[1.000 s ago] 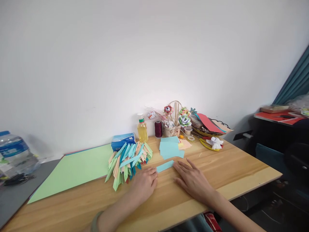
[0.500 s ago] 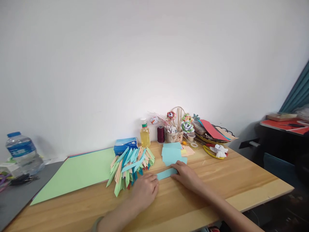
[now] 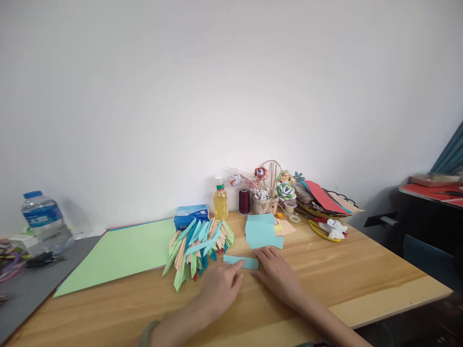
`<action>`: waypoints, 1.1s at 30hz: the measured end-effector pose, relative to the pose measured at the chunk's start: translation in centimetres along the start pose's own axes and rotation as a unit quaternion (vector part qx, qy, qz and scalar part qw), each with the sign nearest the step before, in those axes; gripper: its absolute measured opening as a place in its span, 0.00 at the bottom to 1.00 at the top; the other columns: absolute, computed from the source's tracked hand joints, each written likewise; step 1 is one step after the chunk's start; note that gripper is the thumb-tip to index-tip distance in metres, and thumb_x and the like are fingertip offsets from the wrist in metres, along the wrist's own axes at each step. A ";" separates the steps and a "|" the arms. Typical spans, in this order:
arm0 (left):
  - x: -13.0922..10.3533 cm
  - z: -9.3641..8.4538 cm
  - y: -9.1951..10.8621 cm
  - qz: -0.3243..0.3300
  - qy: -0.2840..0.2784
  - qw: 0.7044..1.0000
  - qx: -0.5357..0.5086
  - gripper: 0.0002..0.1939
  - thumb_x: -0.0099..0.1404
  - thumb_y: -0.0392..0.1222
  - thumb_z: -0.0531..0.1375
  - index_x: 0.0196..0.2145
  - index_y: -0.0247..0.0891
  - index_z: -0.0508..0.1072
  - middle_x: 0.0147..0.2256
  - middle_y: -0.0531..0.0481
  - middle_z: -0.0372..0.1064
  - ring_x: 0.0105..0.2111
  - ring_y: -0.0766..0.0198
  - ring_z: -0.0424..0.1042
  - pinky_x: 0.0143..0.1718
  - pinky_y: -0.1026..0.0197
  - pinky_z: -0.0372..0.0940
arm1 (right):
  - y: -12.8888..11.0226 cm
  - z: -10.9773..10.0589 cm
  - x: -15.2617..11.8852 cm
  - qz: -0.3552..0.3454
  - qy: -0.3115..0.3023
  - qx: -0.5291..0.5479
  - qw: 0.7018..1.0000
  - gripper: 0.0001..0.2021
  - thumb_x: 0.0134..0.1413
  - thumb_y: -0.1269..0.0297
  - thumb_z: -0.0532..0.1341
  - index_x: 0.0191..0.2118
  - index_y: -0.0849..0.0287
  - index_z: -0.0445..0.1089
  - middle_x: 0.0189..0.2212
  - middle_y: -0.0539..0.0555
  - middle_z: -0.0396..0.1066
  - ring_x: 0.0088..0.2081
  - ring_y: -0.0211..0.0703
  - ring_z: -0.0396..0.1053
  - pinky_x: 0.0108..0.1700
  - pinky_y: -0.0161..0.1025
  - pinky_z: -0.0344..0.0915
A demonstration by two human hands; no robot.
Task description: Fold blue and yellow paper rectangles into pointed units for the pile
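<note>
A folded light-blue paper strip [image 3: 231, 260] lies flat on the wooden table. My left hand [image 3: 222, 284] is mostly curled, its index finger touching the strip's lower edge; nothing shows in its grasp. At the strip's right end, my right hand [image 3: 275, 272] has its fingers around the paper, thumb below and the other fingers above. Just behind are several light-blue paper pieces [image 3: 260, 232]. A heap of folded paper strips [image 3: 197, 246] in green, blue and peach lies left of the strip.
Green sheets [image 3: 126, 255] cover the left side. Along the wall stand a tissue pack [image 3: 191, 216], an oil bottle [image 3: 220, 200], a thread spool [image 3: 244, 201] and a paper-flower basket [image 3: 265, 206]. Crumpled tissue [image 3: 333, 229] and yellow-handled scissors [image 3: 320, 232] lie right.
The view has shifted slightly left. The strip lies at a different angle, and my left hand's index finger now reaches along its lower edge. My right hand stays at its right end.
</note>
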State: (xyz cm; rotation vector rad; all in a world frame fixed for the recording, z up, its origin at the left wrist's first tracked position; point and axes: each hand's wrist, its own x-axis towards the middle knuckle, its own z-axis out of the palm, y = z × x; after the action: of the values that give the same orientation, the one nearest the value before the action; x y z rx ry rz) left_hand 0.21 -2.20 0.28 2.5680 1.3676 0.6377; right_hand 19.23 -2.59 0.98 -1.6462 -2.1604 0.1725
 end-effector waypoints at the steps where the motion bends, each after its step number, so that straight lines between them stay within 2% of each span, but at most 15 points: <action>1: 0.0 0.0 0.0 -0.007 -0.007 1.000 -0.009 0.19 0.64 0.38 0.51 0.52 0.40 0.69 0.33 0.48 0.74 0.32 0.59 0.72 0.35 0.58 0.66 | 0.0 0.1 0.1 0.008 -0.015 0.007 1.000 0.21 0.48 0.71 0.57 0.50 0.62 0.66 0.45 0.61 0.69 0.48 0.54 0.64 0.47 0.45 0.61; 4: 0.2 -0.1 0.0 -0.019 -0.014 0.999 -0.039 0.20 0.63 0.38 0.51 0.52 0.40 0.69 0.32 0.49 0.74 0.32 0.59 0.72 0.36 0.58 0.65 | 0.1 0.2 0.2 0.038 -0.037 0.049 0.997 0.22 0.48 0.74 0.54 0.52 0.62 0.65 0.41 0.59 0.71 0.41 0.48 0.69 0.42 0.40 0.63; 7: 0.4 -0.3 0.1 -0.033 -0.015 0.997 -0.070 0.20 0.64 0.39 0.50 0.52 0.41 0.69 0.33 0.49 0.74 0.34 0.58 0.71 0.37 0.57 0.64 | -0.4 0.3 -0.1 0.052 -0.033 0.079 0.995 0.22 0.48 0.74 0.52 0.51 0.62 0.66 0.37 0.57 0.73 0.38 0.46 0.70 0.39 0.38 0.62; 13: 0.5 -0.6 0.4 -0.067 -0.028 0.979 -0.190 0.19 0.66 0.45 0.50 0.51 0.40 0.69 0.35 0.49 0.74 0.34 0.59 0.71 0.36 0.60 0.63 | -2.3 1.1 -1.2 0.005 -0.031 0.142 0.989 0.24 0.50 0.72 0.50 0.55 0.54 0.61 0.33 0.52 0.73 0.34 0.44 0.70 0.36 0.37 0.61; 17: 0.7 -0.4 0.2 -0.067 -0.037 0.950 -0.304 0.15 0.63 0.40 0.53 0.46 0.42 0.71 0.32 0.54 0.74 0.32 0.63 0.71 0.34 0.64 0.62 | -2.8 1.3 -1.4 -0.007 -0.046 0.195 0.980 0.24 0.52 0.70 0.51 0.56 0.56 0.60 0.35 0.52 0.74 0.36 0.44 0.71 0.37 0.37 0.62; 21: 0.9 -0.3 0.0 -0.058 -0.004 0.962 -0.268 0.13 0.61 0.34 0.51 0.35 0.41 0.75 0.31 0.53 0.74 0.31 0.63 0.70 0.36 0.64 0.61 | -2.6 0.7 -1.4 -0.033 -0.038 0.231 0.972 0.19 0.54 0.70 0.51 0.52 0.56 0.64 0.35 0.52 0.73 0.35 0.42 0.70 0.38 0.36 0.62; 24: 1.0 -0.3 -0.1 -0.063 0.028 0.972 -0.226 0.11 0.60 0.33 0.52 0.29 0.39 0.74 0.30 0.52 0.72 0.32 0.62 0.69 0.36 0.63 0.61 | -2.5 0.2 -1.3 -0.040 -0.067 0.238 0.968 0.20 0.52 0.71 0.52 0.52 0.58 0.64 0.33 0.52 0.73 0.34 0.41 0.70 0.37 0.35 0.62; 28: 1.0 -0.1 -0.4 -0.071 0.055 0.978 -0.189 0.05 0.57 0.32 0.54 0.28 0.38 0.69 0.31 0.52 0.68 0.33 0.63 0.67 0.36 0.62 0.60 | -2.3 0.2 -1.4 -0.037 -0.106 0.188 0.976 0.20 0.51 0.72 0.52 0.51 0.58 0.65 0.28 0.50 0.72 0.30 0.41 0.68 0.33 0.34 0.61; 33: 0.9 0.1 -0.6 -0.032 0.035 0.975 -0.217 0.10 0.54 0.26 0.52 0.29 0.38 0.67 0.32 0.53 0.65 0.32 0.66 0.66 0.34 0.65 0.61 | -1.8 0.1 -1.2 -0.102 -0.018 -0.007 0.995 0.23 0.49 0.79 0.50 0.49 0.55 0.67 0.37 0.56 0.68 0.39 0.45 0.66 0.38 0.38 0.62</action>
State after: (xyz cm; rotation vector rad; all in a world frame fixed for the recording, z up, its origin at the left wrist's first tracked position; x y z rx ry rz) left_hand 0.28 -1.12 0.23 2.1642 1.1677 0.9083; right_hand 17.85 -4.23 1.21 -1.4279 -2.3438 0.1280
